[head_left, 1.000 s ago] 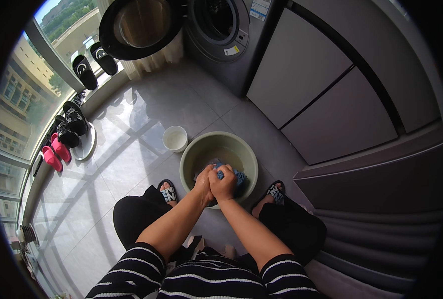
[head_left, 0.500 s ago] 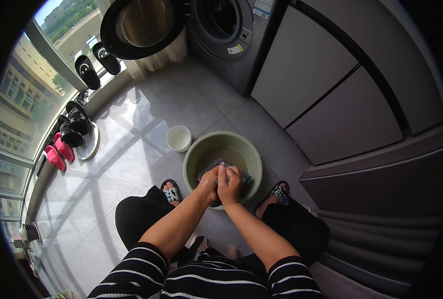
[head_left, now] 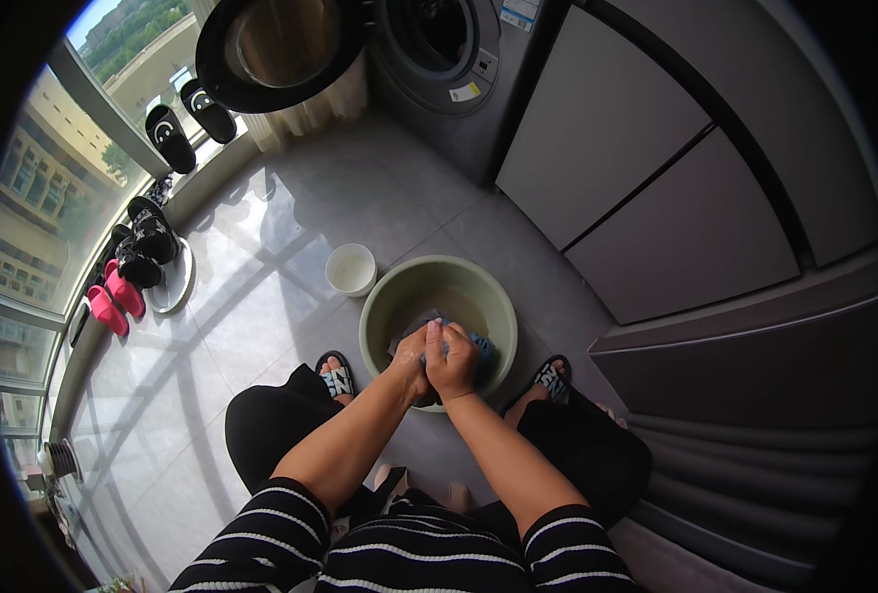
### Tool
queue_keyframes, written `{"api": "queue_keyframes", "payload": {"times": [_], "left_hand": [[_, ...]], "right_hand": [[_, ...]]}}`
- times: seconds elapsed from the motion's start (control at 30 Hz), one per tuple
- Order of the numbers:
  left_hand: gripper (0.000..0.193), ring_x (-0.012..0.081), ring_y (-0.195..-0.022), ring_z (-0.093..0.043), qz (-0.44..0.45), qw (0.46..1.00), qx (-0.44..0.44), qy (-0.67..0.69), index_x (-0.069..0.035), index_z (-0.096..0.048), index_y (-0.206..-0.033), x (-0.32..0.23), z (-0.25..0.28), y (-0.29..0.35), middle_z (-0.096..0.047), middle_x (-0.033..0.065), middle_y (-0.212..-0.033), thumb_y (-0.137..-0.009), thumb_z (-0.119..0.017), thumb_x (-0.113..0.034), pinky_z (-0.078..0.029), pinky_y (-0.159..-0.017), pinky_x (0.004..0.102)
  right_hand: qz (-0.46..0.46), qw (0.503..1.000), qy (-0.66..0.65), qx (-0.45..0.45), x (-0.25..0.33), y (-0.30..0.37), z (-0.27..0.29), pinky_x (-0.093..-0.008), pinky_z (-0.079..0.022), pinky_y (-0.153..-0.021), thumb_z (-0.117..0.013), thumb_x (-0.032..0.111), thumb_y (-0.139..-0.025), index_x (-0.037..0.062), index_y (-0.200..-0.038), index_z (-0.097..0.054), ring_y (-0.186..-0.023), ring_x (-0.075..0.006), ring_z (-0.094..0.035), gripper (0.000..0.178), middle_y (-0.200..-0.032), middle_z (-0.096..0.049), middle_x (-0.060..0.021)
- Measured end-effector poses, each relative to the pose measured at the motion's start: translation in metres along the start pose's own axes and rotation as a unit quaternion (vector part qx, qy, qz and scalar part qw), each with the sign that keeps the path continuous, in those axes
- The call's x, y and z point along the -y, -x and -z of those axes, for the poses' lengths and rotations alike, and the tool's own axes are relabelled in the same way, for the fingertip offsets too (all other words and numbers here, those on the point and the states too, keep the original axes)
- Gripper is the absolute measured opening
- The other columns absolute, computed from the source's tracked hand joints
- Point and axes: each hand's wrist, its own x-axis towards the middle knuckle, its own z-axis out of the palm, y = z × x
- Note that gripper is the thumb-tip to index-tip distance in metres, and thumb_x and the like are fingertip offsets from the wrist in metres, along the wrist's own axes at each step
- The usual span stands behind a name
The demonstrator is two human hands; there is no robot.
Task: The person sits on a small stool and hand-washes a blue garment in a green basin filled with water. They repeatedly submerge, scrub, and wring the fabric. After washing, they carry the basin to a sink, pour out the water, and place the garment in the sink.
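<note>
Between my feet stands a round pale-green basin (head_left: 493, 296) with murky water and wet cloth in it. My left hand (head_left: 411, 356) and my right hand (head_left: 451, 364) press together over its near half, both closed on a blue-grey cloth (head_left: 482, 348). A bunched part of this cloth sticks out at the right of my right hand; the rest is mostly hidden by my fingers. Darker grey fabric (head_left: 407, 329) shows beside my left hand, low in the basin. Whether it belongs to the same piece, I cannot tell.
A small white bowl (head_left: 351, 270) sits on the tiles, left of the basin. Ahead, a washing machine (head_left: 429, 79) has its round door (head_left: 283, 44) swung open. A grey cabinet-like appliance (head_left: 656, 168) stands at right. Black slippers (head_left: 154, 233) and pink slippers (head_left: 123, 289) line the window side.
My right hand has turned slightly over the cloth, and the blue part beside it has changed shape. Both hands keep their grip above the basin. The whole view has shifted a little.
</note>
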Motion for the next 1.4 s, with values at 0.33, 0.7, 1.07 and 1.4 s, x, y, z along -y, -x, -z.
{"api": "queue_keyframes", "payload": {"times": [0.33,0.7,1.07,1.4], "left_hand": [[0.041,0.0129,-0.079,-0.056,-0.015,0.997,0.052,-0.047,-0.006,-0.058,-0.091,-0.082,-0.016,0.015,-0.06,0.0024,-0.086,-0.086,-0.056,-0.047,-0.046,-0.072,0.0267],[0.05,0.0163,-0.083,-0.056,-0.071,0.759,0.25,-0.597,-0.001,-0.061,-0.094,-0.095,0.0,0.023,-0.06,0.0074,-0.086,-0.063,-0.08,-0.036,-0.044,-0.074,0.0286],[0.044,0.0192,-0.098,-0.057,-0.003,0.975,0.168,0.149,-0.008,-0.053,-0.107,-0.063,-0.014,0.019,-0.059,0.0068,-0.106,-0.083,-0.06,-0.044,-0.044,-0.09,0.0362],[0.035,0.0191,-0.076,-0.057,0.073,0.992,-0.037,0.1,-0.006,-0.055,-0.086,-0.009,-0.018,0.018,-0.058,0.0078,-0.083,-0.09,-0.05,-0.041,-0.047,-0.067,0.0322]], "right_hand": [[-0.362,0.892,-0.24,0.124,-0.035,-0.091,0.09,-0.0235,-0.037,-0.058,-0.066,0.043,-0.081,0.0037,-0.074,-0.057,-0.063,-0.0076,-0.044,0.041,-0.067,-0.05,0.0029],[-0.402,0.784,-0.436,0.185,-0.009,-0.079,0.11,-0.0279,-0.05,-0.074,-0.065,0.007,-0.069,-0.0004,-0.084,-0.063,-0.081,-0.0179,-0.061,0.016,-0.096,-0.062,-0.0108],[-0.37,0.799,-0.473,0.038,0.027,-0.059,0.095,-0.0337,-0.044,-0.09,-0.063,0.005,-0.077,-0.0018,-0.09,-0.064,-0.1,-0.0199,-0.057,0.015,-0.117,-0.057,-0.0155],[-0.157,0.987,0.014,-0.029,-0.008,-0.012,0.001,-0.0385,-0.044,-0.067,-0.062,0.01,-0.068,0.0025,-0.058,-0.049,-0.069,-0.032,-0.054,0.018,-0.072,-0.058,-0.0126]]}}
